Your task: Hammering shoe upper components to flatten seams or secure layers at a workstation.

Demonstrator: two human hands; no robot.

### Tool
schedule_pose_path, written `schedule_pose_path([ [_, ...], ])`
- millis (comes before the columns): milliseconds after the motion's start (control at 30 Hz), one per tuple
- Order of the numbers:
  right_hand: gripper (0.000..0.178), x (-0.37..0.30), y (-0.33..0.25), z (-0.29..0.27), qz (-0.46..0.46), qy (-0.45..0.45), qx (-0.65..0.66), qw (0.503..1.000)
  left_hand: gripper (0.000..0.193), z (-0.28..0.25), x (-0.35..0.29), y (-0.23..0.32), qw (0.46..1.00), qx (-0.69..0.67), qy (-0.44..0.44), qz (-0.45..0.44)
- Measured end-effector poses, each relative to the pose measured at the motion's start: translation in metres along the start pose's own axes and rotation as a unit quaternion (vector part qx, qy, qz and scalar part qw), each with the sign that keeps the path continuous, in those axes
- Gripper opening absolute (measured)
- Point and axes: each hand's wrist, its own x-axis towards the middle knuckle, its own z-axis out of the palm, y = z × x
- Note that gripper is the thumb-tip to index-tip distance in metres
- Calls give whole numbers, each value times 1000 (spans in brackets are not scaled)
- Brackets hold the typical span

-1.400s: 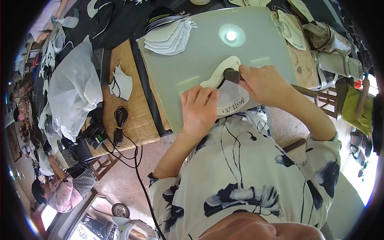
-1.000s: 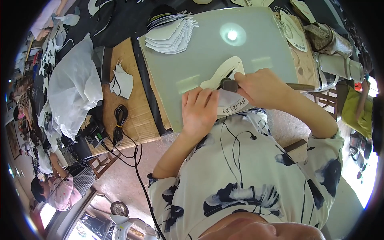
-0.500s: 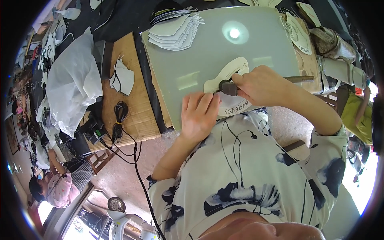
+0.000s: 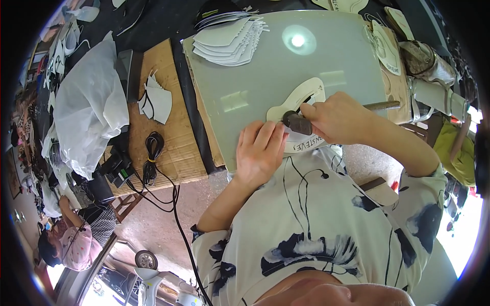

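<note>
A cream, curved pattern piece [image 4: 316, 87] with dark slots and lettering along its near edge lies on the grey-green work board [image 4: 245, 86]. My right hand [image 4: 339, 118] is closed around a hammer [image 4: 302, 124], its dark head over the middle of the piece. The wooden handle sticks out to the right beyond my hand. My left hand [image 4: 261, 150] has its fingers stretched out at the piece's left edge, the fingertips close to the hammer head. The thumb is partly hidden, and so is whatever lies under the fingertips.
A stack of white cut pieces [image 4: 229, 43] sits at the board's far left corner. Another pattern piece [image 4: 385, 48] lies at the right. Cardboard [image 4: 176, 158] at the left carries coiled black cable [image 4: 153, 148] and a white plastic bag [image 4: 92, 102]. A person in pink [image 4: 79, 247] is at lower left.
The hammer head and my right hand have come slightly nearer to me and to the right. The pattern piece and my left hand show a small shift rightward, partly from the view moving.
</note>
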Motion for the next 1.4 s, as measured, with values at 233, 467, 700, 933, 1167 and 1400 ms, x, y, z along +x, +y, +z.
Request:
schedule_pose_path([
  [233, 25, 5, -10, 8, 48, -1, 23, 999, 22, 1, -2, 1, 999, 12, 44, 4],
  [467, 27, -11, -23, 2, 34, 169, 63, 983, 22, -1, -4, 3, 999, 17, 47, 2],
  [700, 29, -2, -28, 5, 74, 103, 85, 988, 23, 1, -3, -1, 998, 9, 56, 13],
  [933, 30, -3, -6, 4, 112, 142, 124, 976, 28, 0, 0, 3, 998, 41, 30, 27],
  [1167, 32, -32, 9, 18, 205, 118, 83, 968, 34, -2, 2, 6, 995, 91, -6, 30],
  [1400, 37, -28, 14, 11, 185, 136, 74, 971, 30, -4, 1, 7, 996, 92, -1, 19],
])
